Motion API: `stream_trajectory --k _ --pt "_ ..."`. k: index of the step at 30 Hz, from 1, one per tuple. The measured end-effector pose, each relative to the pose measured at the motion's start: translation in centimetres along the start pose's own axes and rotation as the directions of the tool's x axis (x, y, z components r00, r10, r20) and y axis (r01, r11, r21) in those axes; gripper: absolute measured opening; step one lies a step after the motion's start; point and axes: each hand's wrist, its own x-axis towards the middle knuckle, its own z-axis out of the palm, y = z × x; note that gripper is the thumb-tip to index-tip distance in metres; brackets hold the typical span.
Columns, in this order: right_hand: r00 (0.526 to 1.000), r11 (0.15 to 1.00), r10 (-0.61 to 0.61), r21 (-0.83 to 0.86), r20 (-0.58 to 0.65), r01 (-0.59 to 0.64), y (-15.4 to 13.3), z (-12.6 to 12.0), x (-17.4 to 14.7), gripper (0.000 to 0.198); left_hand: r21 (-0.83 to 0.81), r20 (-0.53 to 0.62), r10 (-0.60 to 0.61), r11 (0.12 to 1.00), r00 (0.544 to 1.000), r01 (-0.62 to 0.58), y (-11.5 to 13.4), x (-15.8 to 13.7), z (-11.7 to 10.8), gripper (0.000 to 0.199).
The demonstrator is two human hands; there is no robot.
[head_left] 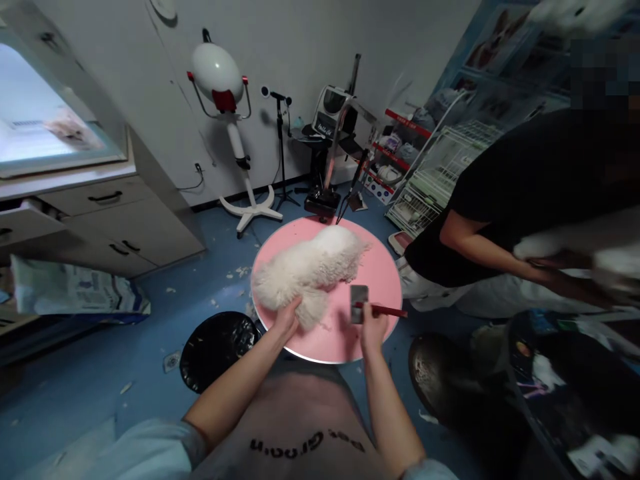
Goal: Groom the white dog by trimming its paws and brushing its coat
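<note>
A white, fluffy dog (310,263) lies stretched across the round pink grooming table (383,280). My left hand (287,321) is closed around a tuft of fur or a limb on the dog's near side; which of the two, the coat hides. To the right, over the pink surface and apart from the coat, my right hand (374,327) grips a slicker brush (359,295). Its flat grey head stands upright, and its red handle points right.
A black-lined bin (215,350) stands left of the table. Behind are a white standing dryer (217,70) and a tripod (281,147). On the right, a co-worker (525,173) in black handles a white animal beside a dark cart (565,413). Fur clumps lie on the blue floor.
</note>
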Motion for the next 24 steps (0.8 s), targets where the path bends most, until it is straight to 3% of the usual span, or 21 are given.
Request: stream_trajectory --k 2,4,7,10,12,15,17,18,20,22,24 --pt "0.971 0.997 0.017 0.066 0.238 -0.033 0.2 1.3 -1.6 0.034 0.02 0.065 -0.114 0.993 0.991 0.113 -0.1 0.1 0.1 0.027" --pt "0.952 0.994 0.042 0.08 0.304 -0.069 0.5 2.2 -2.4 0.032 0.022 0.089 -0.178 0.984 0.98 0.177 -0.6 0.0 0.5 0.026" --pt "0.978 0.997 0.063 0.036 0.198 -0.071 1.1 1.1 -1.2 0.032 -0.003 0.035 -0.179 0.984 0.983 0.179 -1.8 -0.1 1.0 0.031" --pt "0.999 0.999 0.041 -0.011 -0.011 -0.041 1.2 -0.7 0.5 0.028 -0.002 -0.048 -0.157 0.988 0.986 0.157 -2.5 -0.1 1.3 0.034" --pt "0.999 0.999 0.021 0.026 -0.029 -0.021 0.8 -0.3 0.4 0.027 0.033 -0.045 -0.16 0.986 0.986 0.162 -2.5 0.2 1.5 0.032" --pt "0.972 0.989 0.052 0.121 0.228 -0.082 0.9 1.3 -0.9 0.025 0.117 0.012 -0.27 0.957 0.963 0.267 -2.0 1.0 1.8 0.021" --pt "0.943 0.978 0.127 0.119 0.309 -0.17 1.7 1.1 -1.6 0.025 0.144 -0.004 -0.292 0.946 0.956 0.289 -1.5 1.6 1.9 0.02" --pt "0.949 0.974 0.171 0.1 0.265 -0.204 2.3 0.4 -1.8 0.025 0.14 -0.026 -0.266 0.953 0.963 0.267 -1.3 1.9 1.9 0.021" --pt "0.97 0.969 0.236 0.058 0.057 -0.239 3.2 -1.2 -1.8 0.026 0.112 -0.066 -0.18 0.976 0.981 0.187 -0.7 2.5 1.9 0.025" --pt "0.971 0.975 0.22 0.04 -0.099 -0.217 3.1 -1.8 -2.0 0.027 0.108 -0.085 -0.161 0.98 0.983 0.17 -0.1 3.0 1.8 0.028" --pt "0.987 0.986 0.158 0.05 -0.012 -0.158 2.1 -0.6 -2.4 0.027 0.151 -0.067 -0.233 0.959 0.97 0.241 0.4 3.3 1.6 0.025"
